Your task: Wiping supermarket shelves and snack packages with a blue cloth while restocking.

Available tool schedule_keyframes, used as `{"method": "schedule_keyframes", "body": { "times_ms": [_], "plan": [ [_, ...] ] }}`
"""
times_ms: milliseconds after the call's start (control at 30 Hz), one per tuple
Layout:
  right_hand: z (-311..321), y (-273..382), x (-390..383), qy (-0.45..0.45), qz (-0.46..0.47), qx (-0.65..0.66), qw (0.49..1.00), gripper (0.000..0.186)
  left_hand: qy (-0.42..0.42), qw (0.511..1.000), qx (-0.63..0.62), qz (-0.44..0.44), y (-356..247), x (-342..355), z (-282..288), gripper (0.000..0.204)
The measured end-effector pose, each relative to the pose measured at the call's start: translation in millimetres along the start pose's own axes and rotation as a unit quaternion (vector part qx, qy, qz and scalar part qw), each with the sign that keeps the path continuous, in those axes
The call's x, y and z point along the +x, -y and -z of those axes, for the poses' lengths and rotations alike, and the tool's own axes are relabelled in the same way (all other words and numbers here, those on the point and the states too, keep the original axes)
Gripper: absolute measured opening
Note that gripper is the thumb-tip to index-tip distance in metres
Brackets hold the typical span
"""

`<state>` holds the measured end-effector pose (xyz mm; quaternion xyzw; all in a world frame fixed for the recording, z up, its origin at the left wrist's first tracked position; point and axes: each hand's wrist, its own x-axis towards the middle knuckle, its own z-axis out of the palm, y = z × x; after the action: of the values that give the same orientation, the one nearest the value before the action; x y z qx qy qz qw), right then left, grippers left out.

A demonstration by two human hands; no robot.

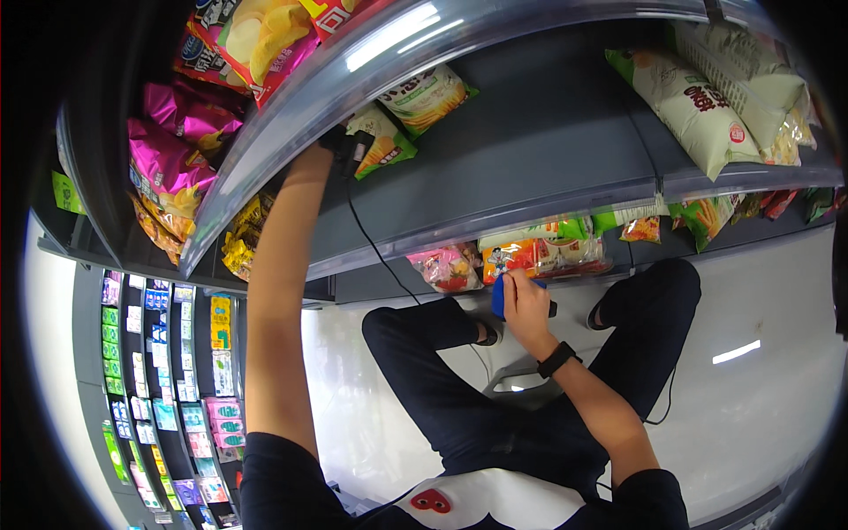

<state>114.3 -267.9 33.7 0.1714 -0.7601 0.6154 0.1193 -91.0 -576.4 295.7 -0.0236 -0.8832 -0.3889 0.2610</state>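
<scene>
My left forearm (284,291) reaches up to the shelf unit. Beyond a black wrist device with a cable (355,152), the upper shelf's front edge hides my left hand and its fingers. Right beside that wrist lie pale green-and-white snack bags (382,140) on the middle shelf. Low in front of my seated body, my right hand (526,311) is closed around a blue object (499,298); a dark end shows at the hand's other side, and its kind is unclear. A black band circles my right wrist. Just behind this hand is an orange snack packet (512,257) on the bottom shelf.
The upper shelf's curved clear edge strip (389,49) hangs over my left arm. Magenta chip bags (168,157) stand at left. Large pale snack bags (693,110) lie at far right on the middle shelf (530,132). Pink packets (448,268) sit below. Thin cables cross near my knees.
</scene>
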Motion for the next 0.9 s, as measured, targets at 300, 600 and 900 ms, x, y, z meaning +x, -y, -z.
{"method": "schedule_keyframes", "body": {
  "times_ms": [300, 600, 900],
  "plan": [
    [12.6, -12.3, 11.9, -0.046, -0.095, -0.012, 0.994, 0.019, -0.100, 0.975, 0.177, -0.087, 68.3, 6.4, -67.6, 0.068],
    [5.4, 4.9, 10.0, -0.048, -0.092, 0.021, 0.994, 0.021, -0.058, 0.984, 0.108, -0.127, 172.4, 76.5, 34.7, 0.034],
    [9.2, -14.6, 9.5, -0.030, -0.124, -0.024, 0.992, 0.022, -0.139, 0.966, 0.208, -0.066, 62.4, 6.2, -53.3, 0.040]
  ]
}}
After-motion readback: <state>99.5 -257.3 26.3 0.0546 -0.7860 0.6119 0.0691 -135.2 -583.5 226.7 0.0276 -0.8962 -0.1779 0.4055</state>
